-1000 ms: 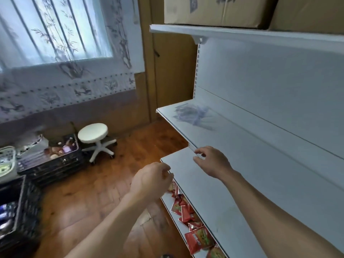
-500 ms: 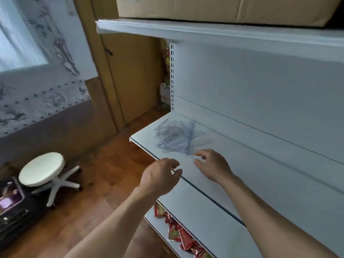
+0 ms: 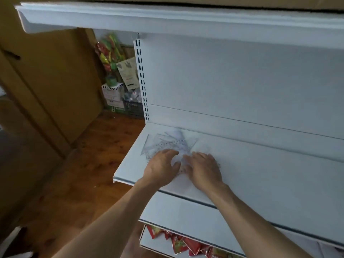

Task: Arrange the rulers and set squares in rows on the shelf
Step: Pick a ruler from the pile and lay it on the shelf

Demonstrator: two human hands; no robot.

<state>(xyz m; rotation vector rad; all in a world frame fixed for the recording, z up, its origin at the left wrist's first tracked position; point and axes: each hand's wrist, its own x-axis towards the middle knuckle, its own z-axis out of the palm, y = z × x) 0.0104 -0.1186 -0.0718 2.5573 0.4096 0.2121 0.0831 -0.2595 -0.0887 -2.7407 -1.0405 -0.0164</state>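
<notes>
Both hands have reached forward onto the jumbled pile of rulers and set squares (image 3: 167, 143) at the left end of the shelf (image 3: 260, 164).
Right hand (image 3: 202, 168) lies flat on the pile, fingers spread. Left hand (image 3: 162, 164) has its fingers bent over it; grip unclear. Risk: the slick, overlapping clear pieces could skid off the shelf's left or front edge.

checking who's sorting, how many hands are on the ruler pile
2. The left hand rests on the near left of the ruler pile; the right hand beside it, on the near right.
</notes>
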